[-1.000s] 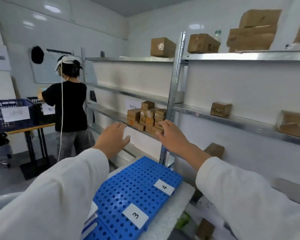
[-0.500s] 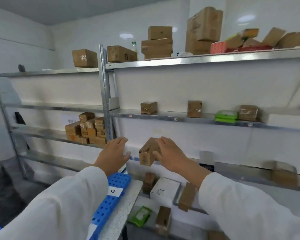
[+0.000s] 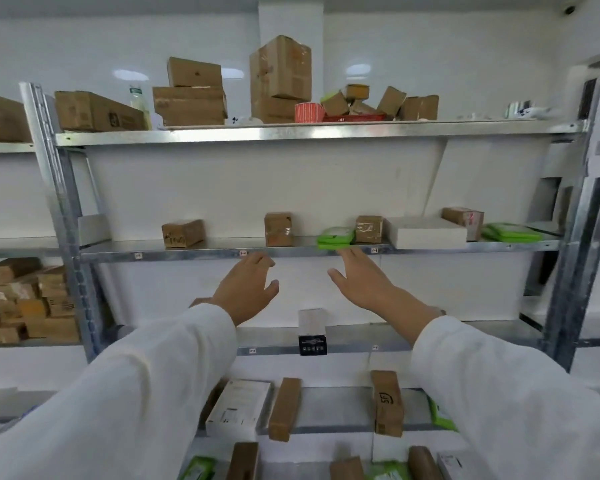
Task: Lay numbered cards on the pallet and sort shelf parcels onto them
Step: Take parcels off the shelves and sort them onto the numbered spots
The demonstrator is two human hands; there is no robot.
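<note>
The steel rack [image 3: 66, 216] fills our view. The pallet and its numbered cards are out of sight.

The biggest things on the rack are the top-shelf cartons [image 3: 280, 69]. We judge them bulky enough to need both arms.

Next in size is a white flat box [image 3: 426, 232], which lies on the middle shelf [image 3: 201, 244], right of centre.

Our left hand [image 3: 246, 289] and right hand [image 3: 364, 282] are raised side by side just under that shelf's front edge. Each grip is wide, with fingers spread and nothing held.

The right fingertips sit just below a green pouch [image 3: 336, 236] lying at the shelf's lip. It looks soft and glossy, so we expect it to sag and slide. It would be better lifted from beneath than pinched.

Above the gap between our hands stands an upright brown parcel [image 3: 278, 229] with clear tape across its face. A tilted brown parcel [image 3: 183, 233] lies to its left, and a squat brown parcel [image 3: 369, 229] sits just right of the pouch.

These parcels are small taped cardboard, and we take them to be light and stiff. The tape is probably slick, so the hold belongs on two opposite bare card sides, thumb against fingers. One hand should do.

Smallest are the shelf tags [image 3: 243, 253] on the lip, which are too blurred for us to read.
</note>
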